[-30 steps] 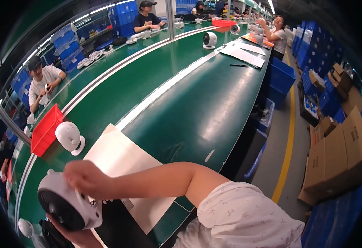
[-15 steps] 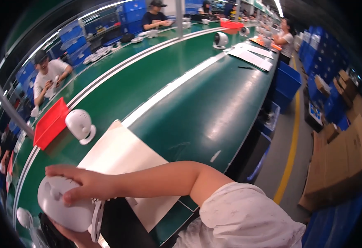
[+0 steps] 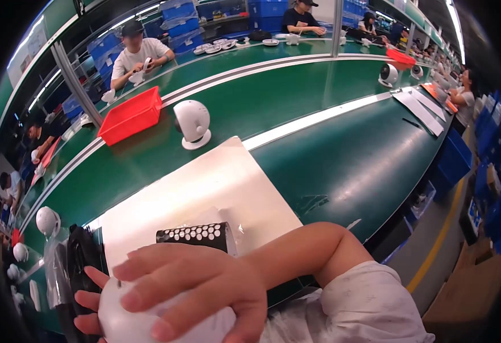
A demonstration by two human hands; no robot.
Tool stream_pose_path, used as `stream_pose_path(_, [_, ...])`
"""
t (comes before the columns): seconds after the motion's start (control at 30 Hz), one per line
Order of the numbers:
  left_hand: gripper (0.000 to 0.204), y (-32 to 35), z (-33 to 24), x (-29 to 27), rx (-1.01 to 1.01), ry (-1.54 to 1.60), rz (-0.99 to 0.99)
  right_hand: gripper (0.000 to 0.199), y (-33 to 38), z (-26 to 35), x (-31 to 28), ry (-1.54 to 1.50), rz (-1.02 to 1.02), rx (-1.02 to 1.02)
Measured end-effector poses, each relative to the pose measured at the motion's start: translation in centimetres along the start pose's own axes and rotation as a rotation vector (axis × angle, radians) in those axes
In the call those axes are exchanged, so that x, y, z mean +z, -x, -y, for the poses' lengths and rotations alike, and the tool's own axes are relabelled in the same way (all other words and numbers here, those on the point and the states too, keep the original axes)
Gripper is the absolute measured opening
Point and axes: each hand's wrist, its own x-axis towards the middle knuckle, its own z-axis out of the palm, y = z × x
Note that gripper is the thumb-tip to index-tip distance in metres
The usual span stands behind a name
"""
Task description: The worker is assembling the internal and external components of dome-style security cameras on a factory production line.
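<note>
Low in the view, a white rounded device housing sits between my two hands. My right hand lies across its top with the fingers spread and curved over the shell. The fingertips of my left hand wrap around its left side; the rest of that hand is hidden behind the housing. Just beyond my right hand, a black strip with rows of white round dots rests on a large off-white board, beside a piece of clear film.
Past the board stands a white device on a round foot. A red tray is on the green bench. Left of my hands lie a black bag and more white devices. Co-workers sit across the bench.
My view has turned left. The device has come nearer and its stand is out of sight. My right hand now covers its top, and the dotted strip has come into view.
</note>
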Motion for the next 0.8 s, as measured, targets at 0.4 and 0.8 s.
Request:
stream_pose_path(0.4, [0.042, 4.5, 0.5, 6.2, 0.413, 0.033, -0.118, 0.042, -0.5, 1.2, 1.1, 0.007, -0.058, -0.227])
stream_pose_path(0.8, [0.064, -0.6, -0.2, 5.3, 0.08, 0.07, 0.195, 0.124, -0.3, -1.4, -3.2, -0.286, -0.006, 0.749])
